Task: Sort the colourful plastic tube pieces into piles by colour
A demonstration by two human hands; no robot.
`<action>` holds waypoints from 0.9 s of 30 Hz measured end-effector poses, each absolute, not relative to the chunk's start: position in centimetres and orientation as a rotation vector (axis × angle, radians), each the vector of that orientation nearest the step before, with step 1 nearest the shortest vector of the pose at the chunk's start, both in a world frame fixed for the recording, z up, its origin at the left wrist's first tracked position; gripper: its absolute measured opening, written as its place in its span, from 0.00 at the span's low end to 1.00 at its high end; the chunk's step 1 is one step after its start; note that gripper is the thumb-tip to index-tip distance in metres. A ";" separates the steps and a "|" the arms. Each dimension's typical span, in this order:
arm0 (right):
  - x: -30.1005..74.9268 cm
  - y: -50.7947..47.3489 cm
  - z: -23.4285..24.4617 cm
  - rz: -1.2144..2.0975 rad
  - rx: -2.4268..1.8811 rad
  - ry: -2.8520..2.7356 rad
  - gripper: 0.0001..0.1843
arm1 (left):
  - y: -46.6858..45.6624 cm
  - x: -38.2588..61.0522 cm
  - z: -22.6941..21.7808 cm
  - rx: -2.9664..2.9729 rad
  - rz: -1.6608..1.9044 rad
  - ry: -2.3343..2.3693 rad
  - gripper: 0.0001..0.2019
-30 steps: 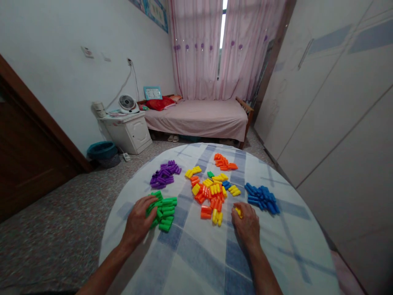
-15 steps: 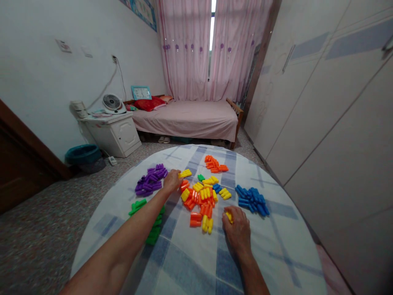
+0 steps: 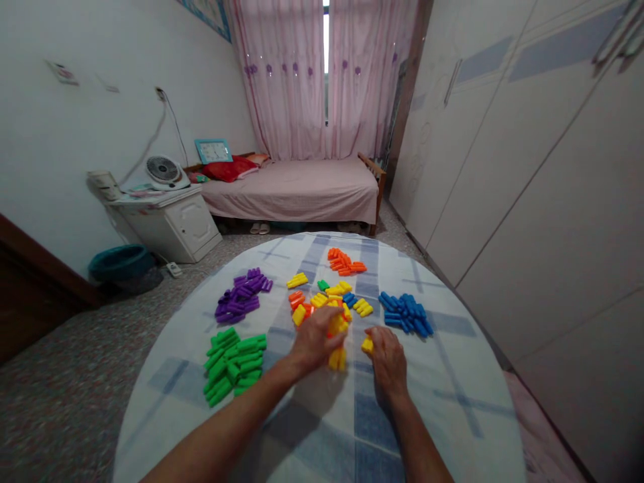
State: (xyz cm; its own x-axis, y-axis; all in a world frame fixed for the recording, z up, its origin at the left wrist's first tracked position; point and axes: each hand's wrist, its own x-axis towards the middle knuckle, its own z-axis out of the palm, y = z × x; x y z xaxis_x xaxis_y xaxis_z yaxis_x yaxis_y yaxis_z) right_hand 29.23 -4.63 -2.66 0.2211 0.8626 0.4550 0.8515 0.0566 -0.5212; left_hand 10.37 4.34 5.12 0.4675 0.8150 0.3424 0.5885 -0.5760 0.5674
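A small yellow ribbed plastic piece (image 3: 367, 345) sits just left of the right hand (image 3: 386, 352), apparently pinched at its fingertips — the left hand (image 3: 318, 339), farther from it, blurs near orange plastic tubes (image 3: 296, 300), grip unclear.

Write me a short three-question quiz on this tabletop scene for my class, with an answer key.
1. Multiple choice: which color is the pile just beyond the green pile? A) blue B) purple C) orange
2. True or false: the left hand is over the blue pile.
3. Fill in: the piece at the right hand's fingers is ____.

Key: 1. B. 2. False; it is at the mixed central cluster. 3. Yellow.
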 end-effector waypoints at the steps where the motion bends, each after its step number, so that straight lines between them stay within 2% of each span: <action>1: 29.4 -4.6 -2.8 0.024 -1.729 -1.590 0.15 | 2.5 11.4 4.6 2.391 0.829 1.057 0.19; 4: 29.9 -4.7 -2.8 0.155 -1.648 -1.461 0.17 | -1.3 14.4 2.6 2.547 0.674 0.888 0.19; 8: 30.0 -4.9 -2.0 0.365 -1.590 -1.334 0.20 | -2.5 16.4 0.6 2.624 0.561 0.985 0.16; 11: 29.5 -4.8 -1.5 0.391 -1.622 -1.333 0.20 | -2.1 15.9 0.5 2.608 0.699 0.972 0.17; 14: 29.0 -4.8 -1.4 0.335 -1.681 -1.376 0.17 | -0.2 14.1 1.6 2.547 0.909 0.986 0.13; 17: 28.6 -4.8 -1.5 0.253 -1.755 -1.434 0.14 | 4.2 12.0 3.3 2.532 0.991 1.188 0.12; 21: 28.6 -4.7 -1.7 0.217 -1.813 -1.462 0.12 | 11.6 9.3 4.8 2.478 0.695 1.719 0.14; 27: 28.7 -4.6 -2.0 0.235 -1.823 -1.453 0.12 | 17.5 7.3 3.5 2.382 0.407 1.878 0.14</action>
State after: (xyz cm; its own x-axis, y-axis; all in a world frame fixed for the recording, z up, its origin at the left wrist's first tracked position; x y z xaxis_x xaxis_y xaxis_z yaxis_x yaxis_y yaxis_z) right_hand 28.73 -4.61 -1.97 0.3303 0.8910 0.3116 0.7470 -0.0450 -0.6633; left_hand 7.30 17.53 3.46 0.2131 0.9643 0.1572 0.9427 -0.2452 0.2261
